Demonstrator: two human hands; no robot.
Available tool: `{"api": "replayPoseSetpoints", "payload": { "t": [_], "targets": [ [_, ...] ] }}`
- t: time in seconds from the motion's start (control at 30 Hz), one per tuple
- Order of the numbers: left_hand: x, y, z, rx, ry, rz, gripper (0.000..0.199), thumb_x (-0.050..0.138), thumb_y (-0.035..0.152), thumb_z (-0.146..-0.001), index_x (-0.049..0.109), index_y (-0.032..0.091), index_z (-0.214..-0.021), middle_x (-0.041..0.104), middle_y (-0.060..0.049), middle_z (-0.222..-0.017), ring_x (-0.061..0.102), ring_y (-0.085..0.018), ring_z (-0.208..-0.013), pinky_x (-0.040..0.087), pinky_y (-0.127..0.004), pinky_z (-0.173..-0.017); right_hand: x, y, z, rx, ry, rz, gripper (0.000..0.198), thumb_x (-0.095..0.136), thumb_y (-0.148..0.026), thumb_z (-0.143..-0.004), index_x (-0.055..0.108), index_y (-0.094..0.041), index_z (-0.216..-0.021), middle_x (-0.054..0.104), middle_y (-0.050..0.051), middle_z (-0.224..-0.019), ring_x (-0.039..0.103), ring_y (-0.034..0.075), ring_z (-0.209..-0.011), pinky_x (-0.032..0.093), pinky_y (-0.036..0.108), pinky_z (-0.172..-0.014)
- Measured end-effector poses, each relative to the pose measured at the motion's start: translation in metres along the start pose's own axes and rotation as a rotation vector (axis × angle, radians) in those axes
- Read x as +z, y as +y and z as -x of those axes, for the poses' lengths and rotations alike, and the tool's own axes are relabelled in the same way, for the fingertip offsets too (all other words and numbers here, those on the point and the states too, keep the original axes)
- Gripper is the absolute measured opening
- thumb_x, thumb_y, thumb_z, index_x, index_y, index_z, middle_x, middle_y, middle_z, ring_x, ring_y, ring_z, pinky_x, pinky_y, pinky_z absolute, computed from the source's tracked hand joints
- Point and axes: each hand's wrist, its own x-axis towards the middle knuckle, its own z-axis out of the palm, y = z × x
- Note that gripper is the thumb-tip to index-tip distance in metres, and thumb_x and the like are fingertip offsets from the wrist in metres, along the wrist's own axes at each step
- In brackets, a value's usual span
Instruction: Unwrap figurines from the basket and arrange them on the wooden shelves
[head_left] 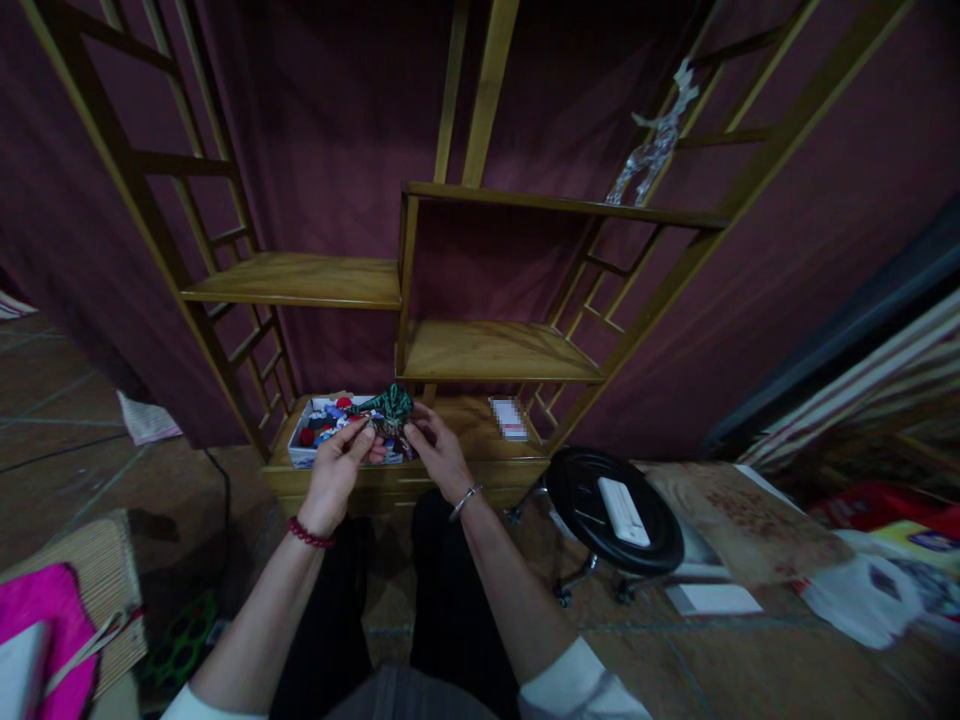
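Note:
A dark green, shiny patterned piece of cloth [391, 403] is stretched between my two hands over a white box. My left hand [343, 462] pinches its lower left part between thumb and fingers. On the other side, my right hand [439, 448] grips its right edge with the fingertips. The exact kind of cloth item is too small to make out. Beneath and to the left, the white box [302, 458] holds several small red, blue and white things. It rests on the low base of a wooden shelf.
The wooden display shelf [499, 350] rises ahead, with a clear deer figurine [655, 145] on its upper right board. A white card [510, 418] lies on the base. To my right stands a black wheeled stool [570, 500] bearing a white box [623, 510]. Plastic bags [862, 595] lie farther right.

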Motion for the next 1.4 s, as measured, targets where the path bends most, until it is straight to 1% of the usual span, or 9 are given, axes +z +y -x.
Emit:
{"api": "replayPoseSetpoints", "payload": {
  "t": [0.07,0.13,0.3,0.43,0.63,0.83,1.0,1.23,1.4],
  "targets": [
    [0.001,0.000,0.000,0.010,0.003,0.007,0.056,0.070,0.038,-0.056,0.058,0.006,-0.101,0.063,-0.003,-0.066,0.058,-0.013,-0.058,0.047,-0.028,-0.061,-0.001,0.000,0.002,0.016,0.000,-0.012,0.042,0.054,-0.036,-0.075,0.049,-0.018,-0.113,0.065,0.004,-0.089,0.060,0.014,-0.080,0.049,0.029,-0.076],
    [0.002,0.001,0.000,0.025,0.005,0.004,0.055,0.070,0.039,-0.056,0.059,0.007,-0.100,0.063,-0.003,-0.066,0.058,-0.012,-0.058,0.047,-0.028,-0.061,-0.002,0.000,0.004,0.015,0.004,-0.022,0.041,0.055,-0.037,-0.075,0.050,-0.018,-0.111,0.065,0.003,-0.089,0.060,0.014,-0.079,0.049,0.029,-0.075],
    [0.004,0.003,0.000,0.058,0.007,0.006,0.052,0.069,0.040,-0.057,0.060,0.008,-0.098,0.063,-0.003,-0.068,0.058,-0.013,-0.060,0.048,-0.029,-0.062,-0.005,-0.002,0.006,-0.007,0.006,-0.002,0.035,0.056,-0.037,-0.074,0.057,-0.019,-0.103,0.064,0.004,-0.098,0.060,0.016,-0.088,0.049,0.031,-0.080],
    [0.005,0.004,0.000,0.056,0.010,-0.003,0.054,0.069,0.040,-0.057,0.060,0.008,-0.099,0.064,-0.004,-0.068,0.059,-0.014,-0.061,0.049,-0.029,-0.063,-0.007,-0.004,0.008,-0.024,0.012,0.023,0.033,0.056,-0.037,-0.074,0.059,-0.019,-0.102,0.064,0.004,-0.098,0.060,0.016,-0.086,0.049,0.031,-0.080],
    [0.008,0.008,0.003,0.087,0.009,-0.021,0.052,0.069,0.040,-0.058,0.061,0.009,-0.098,0.064,-0.003,-0.067,0.059,-0.014,-0.060,0.049,-0.029,-0.063,-0.007,-0.012,0.012,-0.025,-0.003,0.005,0.034,0.057,-0.036,-0.073,0.059,-0.018,-0.102,0.064,0.004,-0.098,0.060,0.016,-0.087,0.048,0.031,-0.081],
    [0.010,0.012,0.008,0.102,-0.002,-0.021,0.049,0.067,0.040,-0.059,0.061,0.010,-0.098,0.064,-0.002,-0.066,0.059,-0.013,-0.059,0.049,-0.029,-0.064,-0.009,-0.013,0.016,-0.078,-0.013,0.044,0.034,0.057,-0.034,-0.074,0.058,-0.019,-0.105,0.063,0.004,-0.102,0.059,0.016,-0.090,0.048,0.032,-0.084],
    [0.012,0.014,0.013,0.119,-0.013,-0.020,0.052,0.067,0.040,-0.060,0.060,0.010,-0.101,0.064,-0.002,-0.067,0.059,-0.012,-0.059,0.049,-0.028,-0.063,-0.010,-0.021,0.021,-0.132,0.016,0.133,0.032,0.055,-0.033,-0.075,0.059,-0.021,-0.105,0.064,0.004,-0.099,0.060,0.017,-0.089,0.049,0.033,-0.082],
    [0.014,0.016,0.022,0.154,-0.010,-0.015,0.046,0.067,0.041,-0.060,0.062,0.011,-0.095,0.063,-0.001,-0.064,0.058,-0.012,-0.056,0.049,-0.027,-0.060,-0.011,-0.031,0.031,-0.187,0.046,0.178,0.031,0.055,-0.032,-0.076,0.057,-0.023,-0.106,0.064,0.004,-0.099,0.059,0.017,-0.090,0.048,0.032,-0.082],
    [0.017,0.019,0.033,0.171,-0.017,-0.018,0.045,0.066,0.040,-0.061,0.061,0.010,-0.095,0.063,-0.002,-0.066,0.057,-0.011,-0.057,0.048,-0.026,-0.058,-0.012,-0.040,0.041,-0.181,0.024,0.171,0.032,0.054,-0.031,-0.077,0.057,-0.022,-0.107,0.063,0.005,-0.102,0.060,0.017,-0.091,0.048,0.032,-0.082]
  ]
}}
